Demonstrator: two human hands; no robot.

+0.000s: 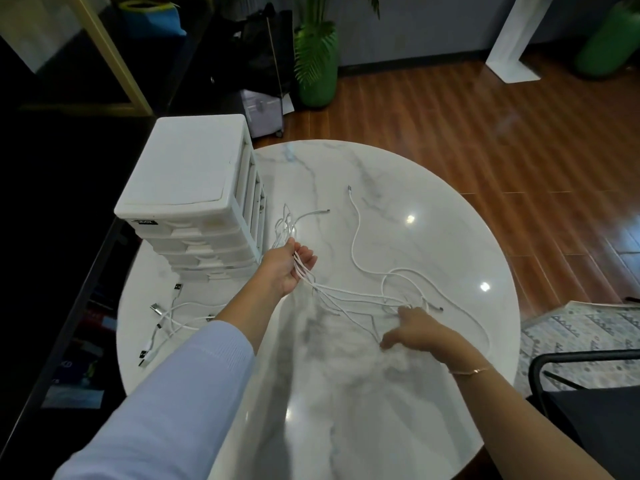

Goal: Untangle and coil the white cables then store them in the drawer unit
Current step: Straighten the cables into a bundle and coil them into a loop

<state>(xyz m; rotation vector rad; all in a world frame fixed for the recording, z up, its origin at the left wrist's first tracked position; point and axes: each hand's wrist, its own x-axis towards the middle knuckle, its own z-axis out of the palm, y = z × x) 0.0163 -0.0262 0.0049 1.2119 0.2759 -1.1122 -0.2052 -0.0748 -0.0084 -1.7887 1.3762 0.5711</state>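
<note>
Several tangled white cables (pixel 356 296) stretch across the round marble table (pixel 398 202). My left hand (pixel 287 268) grips a bundle of their strands just right of the white drawer unit (pixel 194 188), whose drawers are closed. My right hand (pixel 412 330) lies lower right, fingers curled into the tangle's other end. One cable end (pixel 349 188) trails away toward the far side. A separate loose bunch of white cables (pixel 169 320) with USB plugs lies on the table in front of the drawer unit.
A black chair (pixel 588 386) stands at the table's right edge over a patterned rug (pixel 581 327). A dark shelf (pixel 52 271) runs along the left. Green planters (pixel 318 74) and wooden floor (pixel 485 140) lie beyond the table.
</note>
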